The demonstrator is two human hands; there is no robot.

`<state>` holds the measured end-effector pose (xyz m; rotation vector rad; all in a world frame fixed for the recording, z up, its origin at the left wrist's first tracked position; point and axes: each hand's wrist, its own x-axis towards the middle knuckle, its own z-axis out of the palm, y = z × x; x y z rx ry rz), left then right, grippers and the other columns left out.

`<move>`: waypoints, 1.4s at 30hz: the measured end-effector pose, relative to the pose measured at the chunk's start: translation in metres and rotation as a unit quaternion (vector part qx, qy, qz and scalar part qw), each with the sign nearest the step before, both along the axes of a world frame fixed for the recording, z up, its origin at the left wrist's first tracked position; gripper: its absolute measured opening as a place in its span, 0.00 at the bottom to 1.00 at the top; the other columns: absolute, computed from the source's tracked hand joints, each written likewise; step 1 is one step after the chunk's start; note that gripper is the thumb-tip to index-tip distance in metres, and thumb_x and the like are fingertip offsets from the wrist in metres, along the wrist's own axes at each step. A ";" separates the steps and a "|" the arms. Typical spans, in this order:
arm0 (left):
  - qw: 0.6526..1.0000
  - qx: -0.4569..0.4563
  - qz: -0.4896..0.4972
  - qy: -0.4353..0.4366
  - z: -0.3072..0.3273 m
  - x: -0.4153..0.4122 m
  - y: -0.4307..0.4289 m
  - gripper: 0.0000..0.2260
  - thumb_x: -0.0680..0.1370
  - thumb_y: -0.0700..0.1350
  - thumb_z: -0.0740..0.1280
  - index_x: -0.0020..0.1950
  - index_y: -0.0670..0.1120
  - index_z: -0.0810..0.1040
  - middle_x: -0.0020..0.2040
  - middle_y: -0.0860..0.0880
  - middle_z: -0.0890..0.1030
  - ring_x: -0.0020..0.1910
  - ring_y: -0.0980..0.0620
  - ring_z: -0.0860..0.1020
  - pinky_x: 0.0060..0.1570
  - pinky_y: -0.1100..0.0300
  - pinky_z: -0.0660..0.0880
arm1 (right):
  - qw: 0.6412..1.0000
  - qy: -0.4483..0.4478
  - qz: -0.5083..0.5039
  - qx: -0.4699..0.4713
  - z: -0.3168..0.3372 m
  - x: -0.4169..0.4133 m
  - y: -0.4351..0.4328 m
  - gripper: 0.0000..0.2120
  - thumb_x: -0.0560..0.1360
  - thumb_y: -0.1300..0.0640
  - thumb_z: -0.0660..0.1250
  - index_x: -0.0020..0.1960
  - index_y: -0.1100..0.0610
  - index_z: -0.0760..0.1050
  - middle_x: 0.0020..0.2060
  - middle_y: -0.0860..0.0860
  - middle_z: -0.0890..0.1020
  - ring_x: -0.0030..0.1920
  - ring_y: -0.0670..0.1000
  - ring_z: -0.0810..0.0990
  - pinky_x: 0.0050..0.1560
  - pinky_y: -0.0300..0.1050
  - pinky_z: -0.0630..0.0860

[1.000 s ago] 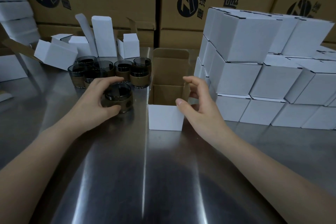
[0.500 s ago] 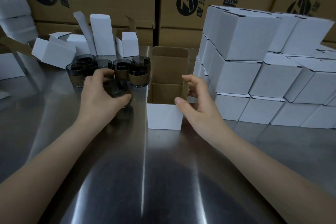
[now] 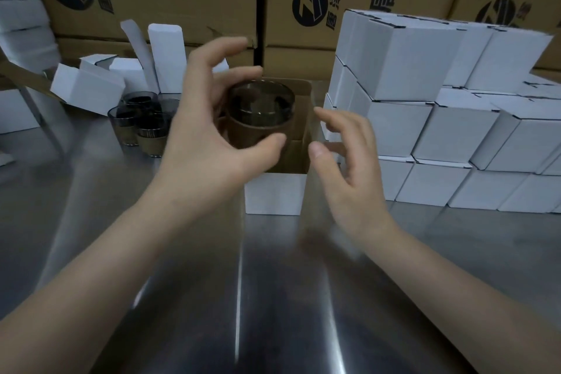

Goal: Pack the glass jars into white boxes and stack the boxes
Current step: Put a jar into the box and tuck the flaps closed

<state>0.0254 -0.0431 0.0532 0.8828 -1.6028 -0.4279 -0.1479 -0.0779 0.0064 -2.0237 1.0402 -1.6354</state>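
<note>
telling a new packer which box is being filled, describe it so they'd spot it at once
On the steel table, find the big stack of closed white boxes on the right. Just left of its foot stands one white box alone. Unlike its neighbours it is open on top, brown inside, with the left hand holding a glass jar over it.

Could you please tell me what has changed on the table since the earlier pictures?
The left hand lifted the glass jar it gripped off the table and carried it rightward, over the open white box. The right hand rose slightly beside the box; whether it touches it is unclear. The box, the remaining jars and the stacked boxes stayed put.
</note>
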 end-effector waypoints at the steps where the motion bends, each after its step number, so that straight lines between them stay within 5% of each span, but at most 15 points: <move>1: 1.000 0.001 -0.007 -0.006 -0.002 -0.003 0.000 0.36 0.67 0.40 0.75 0.70 0.55 0.62 0.64 0.50 0.76 0.64 0.55 0.76 0.64 0.50 0.75 | 1.000 -0.010 0.015 -0.008 0.002 -0.001 0.002 0.19 0.76 0.46 0.59 0.65 0.50 0.70 0.59 0.46 0.72 0.63 0.45 0.71 0.64 0.44 0.72; 6: 0.997 0.003 -0.036 -0.065 -0.011 -0.011 0.001 0.40 0.68 0.40 0.74 0.74 0.55 0.58 0.70 0.54 0.71 0.73 0.59 0.68 0.69 0.52 0.71 | 0.989 -0.050 0.132 0.035 0.004 0.000 0.008 0.22 0.74 0.46 0.64 0.67 0.47 0.69 0.62 0.48 0.75 0.65 0.48 0.74 0.66 0.48 0.71; 9: 0.991 -0.029 -0.045 -0.122 -0.017 -0.013 -0.002 0.40 0.69 0.40 0.71 0.77 0.55 0.55 0.73 0.61 0.65 0.75 0.60 0.64 0.69 0.60 0.69 | 0.989 -0.040 0.138 0.044 0.005 -0.001 0.008 0.25 0.71 0.48 0.69 0.67 0.45 0.69 0.62 0.47 0.77 0.65 0.47 0.74 0.65 0.42 0.71; 14: 0.977 -0.101 -0.045 -0.184 -0.027 -0.009 -0.012 0.41 0.71 0.37 0.70 0.78 0.48 0.52 0.81 0.43 0.47 0.80 0.47 0.53 0.74 0.46 0.64 | 0.989 -0.029 0.133 0.052 0.008 -0.002 0.006 0.26 0.69 0.51 0.71 0.66 0.52 0.73 0.57 0.53 0.78 0.60 0.49 0.77 0.61 0.42 0.72; 18: 0.964 -0.186 0.027 -0.190 -0.037 -0.003 -0.020 0.37 0.73 0.48 0.73 0.75 0.42 0.57 0.77 0.33 0.52 0.80 0.44 0.51 0.75 0.43 0.59 | 0.988 -0.065 0.124 0.066 0.008 0.000 0.006 0.23 0.67 0.49 0.71 0.61 0.49 0.74 0.57 0.55 0.79 0.58 0.51 0.78 0.62 0.48 0.73; 22: 0.989 -0.038 0.051 -0.134 -0.058 0.003 -0.023 0.44 0.66 0.61 0.74 0.75 0.54 0.55 0.79 0.43 0.50 0.79 0.51 0.49 0.77 0.56 0.53 | 0.987 -0.080 0.112 0.077 0.007 -0.001 0.006 0.24 0.68 0.47 0.71 0.63 0.50 0.74 0.56 0.49 0.80 0.57 0.50 0.79 0.59 0.46 0.75; 24: 0.993 0.044 0.034 -0.104 -0.065 0.006 -0.029 0.46 0.63 0.63 0.74 0.74 0.61 0.52 0.79 0.48 0.51 0.79 0.53 0.50 0.78 0.53 0.54 | 0.988 -0.076 0.109 0.075 0.007 0.000 0.006 0.23 0.69 0.47 0.71 0.63 0.48 0.73 0.56 0.46 0.80 0.57 0.47 0.79 0.57 0.44 0.75; 26: 0.991 0.110 -0.012 -0.074 -0.068 0.009 -0.035 0.49 0.62 0.62 0.75 0.76 0.60 0.52 0.77 0.50 0.57 0.78 0.53 0.56 0.76 0.46 0.59 | 0.989 -0.079 0.105 0.069 0.006 0.000 0.007 0.22 0.70 0.47 0.71 0.63 0.47 0.73 0.56 0.47 0.80 0.57 0.47 0.78 0.56 0.44 0.76; 31: 0.984 0.134 -0.062 -0.097 -0.081 0.010 -0.043 0.46 0.67 0.49 0.77 0.78 0.57 0.53 0.68 0.65 0.68 0.70 0.60 0.68 0.70 0.47 0.69 | 0.995 -0.062 0.073 0.039 0.005 0.003 0.007 0.23 0.69 0.47 0.71 0.63 0.46 0.70 0.58 0.49 0.79 0.58 0.49 0.77 0.55 0.43 0.75; 37: 0.991 0.085 -0.014 -0.099 -0.078 0.014 -0.043 0.44 0.67 0.52 0.77 0.75 0.67 0.54 0.73 0.54 0.67 0.72 0.56 0.67 0.71 0.47 0.68 | 0.997 -0.065 0.025 0.031 0.003 -0.002 0.003 0.27 0.68 0.52 0.73 0.64 0.53 0.71 0.58 0.47 0.78 0.60 0.47 0.77 0.58 0.43 0.76; 42: 0.992 0.043 0.022 -0.120 -0.073 0.017 -0.040 0.45 0.67 0.50 0.76 0.72 0.73 0.50 0.74 0.55 0.65 0.75 0.54 0.62 0.72 0.42 0.64 | 0.998 -0.044 0.014 0.049 0.001 -0.002 0.002 0.28 0.67 0.54 0.73 0.65 0.53 0.71 0.60 0.48 0.78 0.62 0.45 0.76 0.63 0.42 0.74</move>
